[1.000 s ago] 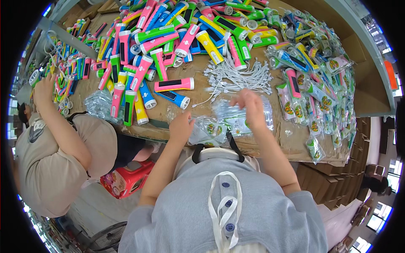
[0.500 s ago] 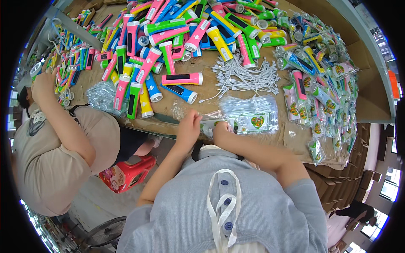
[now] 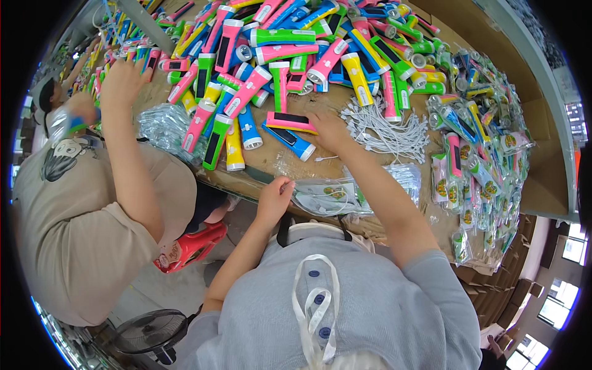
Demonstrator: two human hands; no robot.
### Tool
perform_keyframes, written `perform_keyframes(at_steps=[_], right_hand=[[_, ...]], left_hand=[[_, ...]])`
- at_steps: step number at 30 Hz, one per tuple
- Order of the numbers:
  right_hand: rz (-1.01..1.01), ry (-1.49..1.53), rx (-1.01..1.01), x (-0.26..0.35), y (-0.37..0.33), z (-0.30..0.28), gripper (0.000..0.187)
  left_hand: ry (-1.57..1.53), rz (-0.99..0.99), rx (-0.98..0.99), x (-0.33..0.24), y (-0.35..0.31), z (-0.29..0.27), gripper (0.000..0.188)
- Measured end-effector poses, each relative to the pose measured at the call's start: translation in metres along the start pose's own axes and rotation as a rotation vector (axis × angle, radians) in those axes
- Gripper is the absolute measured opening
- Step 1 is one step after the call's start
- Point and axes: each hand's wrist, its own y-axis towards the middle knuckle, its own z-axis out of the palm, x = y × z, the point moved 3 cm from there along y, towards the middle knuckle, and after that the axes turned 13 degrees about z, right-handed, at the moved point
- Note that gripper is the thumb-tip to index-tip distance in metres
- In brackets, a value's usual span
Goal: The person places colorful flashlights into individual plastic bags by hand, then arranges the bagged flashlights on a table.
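Note:
My right hand (image 3: 328,131) reaches forward over the table, its fingers closed round the lamp end of a pink and yellow flashlight (image 3: 291,122) with a dark panel. Right in front of that one lies a blue flashlight (image 3: 287,140). Close to the table's front edge, my left hand (image 3: 275,195) pinches the left end of a clear plastic bag (image 3: 313,195). Inside or beneath that bag, a green and white printed card and a white cable show through. A heap of white cables (image 3: 394,131) lies just right of my right hand.
Behind is a large pile of mixed-colour flashlights (image 3: 283,52). Bagged flashlights (image 3: 478,166) heap up at the right, by a cardboard wall (image 3: 549,123). Clear empty bags (image 3: 163,126) lie left; another stack (image 3: 404,179) sits right of my forearm. A co-worker (image 3: 92,203) sits at the left.
My right hand has moved from the bag forward to the pink and yellow flashlight and closed on its end. My left hand stays at the bag. The view has shifted slightly.

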Motion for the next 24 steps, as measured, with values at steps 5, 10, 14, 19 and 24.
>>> perform_keyframes(at_steps=[5,10,14,19,24], right_hand=[[0.025,0.159,0.035,0.026,-0.003,-0.041,0.045],[0.332,0.771,-0.203,0.058,-0.031,-0.106,0.05],[0.457,1.039,-0.183,0.059,-0.082,-0.093,0.064],[0.055,0.346,0.116,0.05,-0.129,-0.053,0.062],[0.14,0.149,0.359,0.039,-0.161,-0.03,0.041]], left_hand=[[-0.213,-0.083,-0.029,0.003,0.0,-0.005,0.012],[-0.254,-0.142,0.065,0.008,0.013,-0.003,0.011],[-0.213,-0.133,0.08,0.01,0.021,0.002,0.011],[-0.221,-0.127,0.104,0.004,0.033,0.005,0.01],[0.096,0.084,0.073,0.0,0.036,0.012,0.006]])
